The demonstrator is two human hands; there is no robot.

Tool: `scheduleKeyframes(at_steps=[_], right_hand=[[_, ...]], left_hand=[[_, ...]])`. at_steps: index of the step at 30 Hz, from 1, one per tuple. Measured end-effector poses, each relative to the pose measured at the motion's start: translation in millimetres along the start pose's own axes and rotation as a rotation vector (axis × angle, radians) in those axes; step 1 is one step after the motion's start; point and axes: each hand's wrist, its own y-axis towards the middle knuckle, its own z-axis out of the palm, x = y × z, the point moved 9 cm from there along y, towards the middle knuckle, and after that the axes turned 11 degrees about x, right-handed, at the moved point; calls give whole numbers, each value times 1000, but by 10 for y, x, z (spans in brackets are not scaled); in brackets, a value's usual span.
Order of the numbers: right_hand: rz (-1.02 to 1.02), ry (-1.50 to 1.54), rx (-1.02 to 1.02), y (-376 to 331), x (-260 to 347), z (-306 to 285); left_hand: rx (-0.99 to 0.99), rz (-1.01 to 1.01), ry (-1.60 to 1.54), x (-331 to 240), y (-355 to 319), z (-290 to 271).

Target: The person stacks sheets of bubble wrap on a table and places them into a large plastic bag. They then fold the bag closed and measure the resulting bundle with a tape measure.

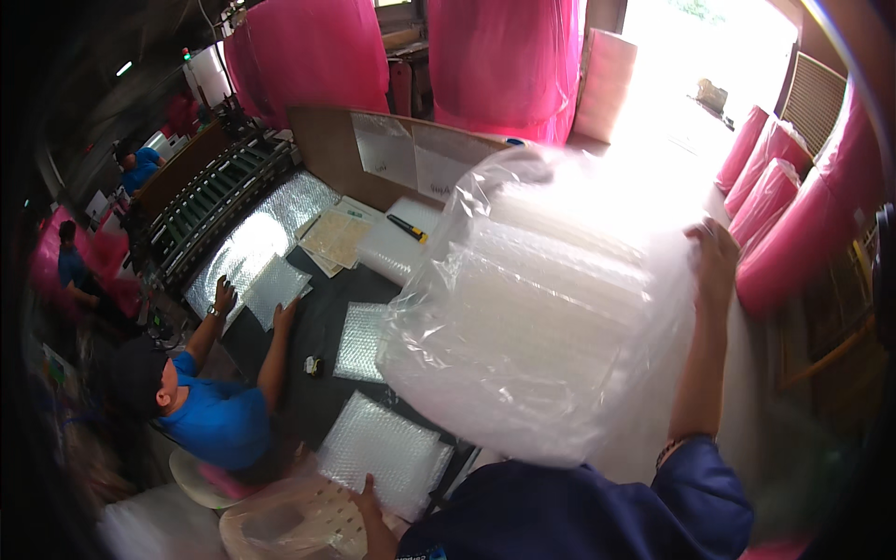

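Observation:
My right hand (714,245) is raised at the right, its fingers closed on the edge of a large clear plastic bag (439,364). The bag is spread out and partly blurred, and pale, layered material shows through it. Low in the view, my left hand (371,509) grips the near edge of some silvery bubble-wrap sheets (383,448), thumb on top; its other fingers are hidden beneath. Another bubble-wrap piece (359,343) lies on the dark table (289,341), just left of the bag.
A co-worker in a blue shirt (219,420) handles a bubble-wrap piece (277,287) across the table. A yellow-and-black cutter (407,230) rests on a white stack, beside papers (334,235). Rollers (219,191) stand at the far left; pink wrapped rolls (793,233) stand at right.

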Motion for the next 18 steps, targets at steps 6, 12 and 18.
scheduleKeyframes(at_steps=[6, 12, 18], right_hand=[[-39, -7, -259, 18, -129, -1596], [-293, 54, -494, -27, 75, -2718], [-277, 29, -380, 998, -326, -2536]], left_hand=[[-197, -173, -70, -357, -560, 580], [-378, 0, -99, -101, -569, 873], [-540, -46, -225, -125, -750, 1232]])
